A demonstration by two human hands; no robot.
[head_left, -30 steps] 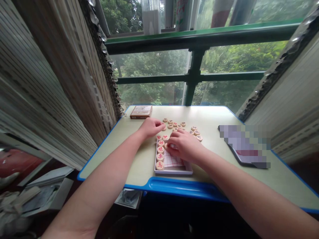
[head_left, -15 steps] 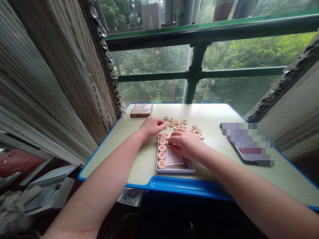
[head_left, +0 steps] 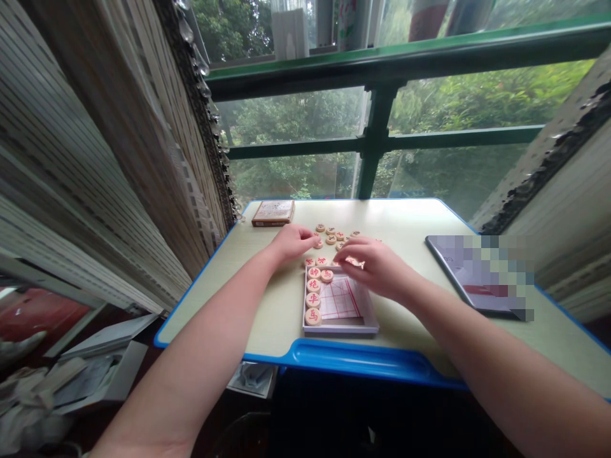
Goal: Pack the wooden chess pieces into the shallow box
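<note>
My left hand (head_left: 296, 243) is left of the loose pieces, its thumb and forefinger closed at the edge of a Chinese chess piece (head_left: 318, 243). Above the far rim of a shallow white box (head_left: 341, 329) hovers my right hand (head_left: 377, 262), palm down. Its thumb and fingers are apart, with red-marked pieces visible in the gap. Inside the box, a column of red-lettered pieces (head_left: 313, 286) lines the left wall. Another red-lettered piece (head_left: 327, 275) lies beside the top one. A folded red-lined sheet (head_left: 341, 299) covers part of the box floor.
Several loose chess pieces (head_left: 331, 240) are scattered beyond the box, some hidden by my right hand. A brown-edged box (head_left: 273, 214) sits at the table's back left. A blurred, tablet-like dark-edged object (head_left: 470, 280) lies at right. The table's front has a blue trough (head_left: 358, 359).
My right hand has lifted out of the white box and moved up and right, leaving a red-lettered piece in the second column. My left hand has stayed nearly in place.
</note>
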